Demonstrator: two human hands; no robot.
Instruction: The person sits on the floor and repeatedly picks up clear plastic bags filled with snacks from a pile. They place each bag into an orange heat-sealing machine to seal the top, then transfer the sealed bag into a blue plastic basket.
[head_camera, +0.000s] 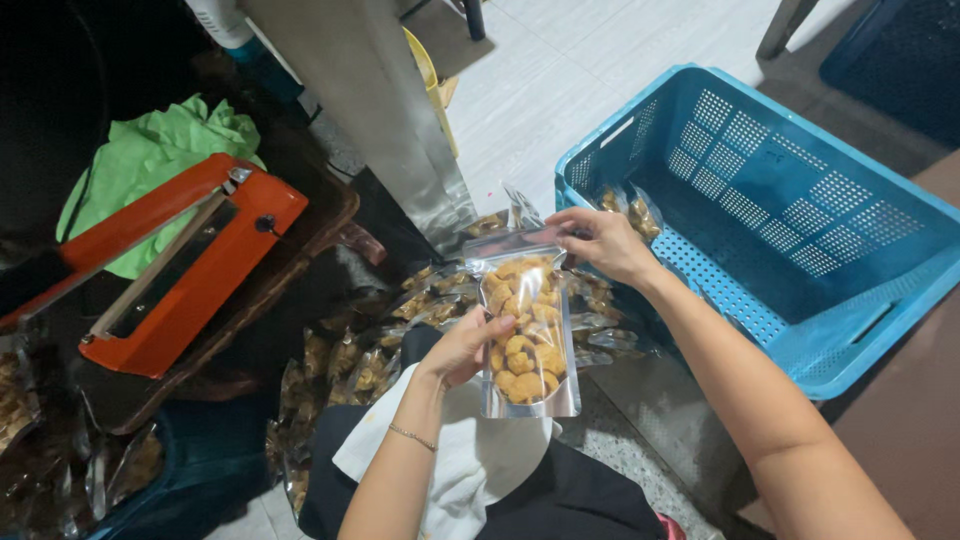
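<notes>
Left hand (462, 345) cups clear snack pouch (525, 330) mid-frame, right hand (600, 240) pinches top edge (both closed on it). Judgement: keep upright, flatten mouth before orange sealer (185, 265), left.

Clear silver-backed snack pouch (527, 335) upright above piled filled pouches (370, 360).

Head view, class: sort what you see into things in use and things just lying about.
In use: snack pouch, left hand, right hand.
Lying about: blue crate, orange sealer, green cloth, filled pouches.
</notes>
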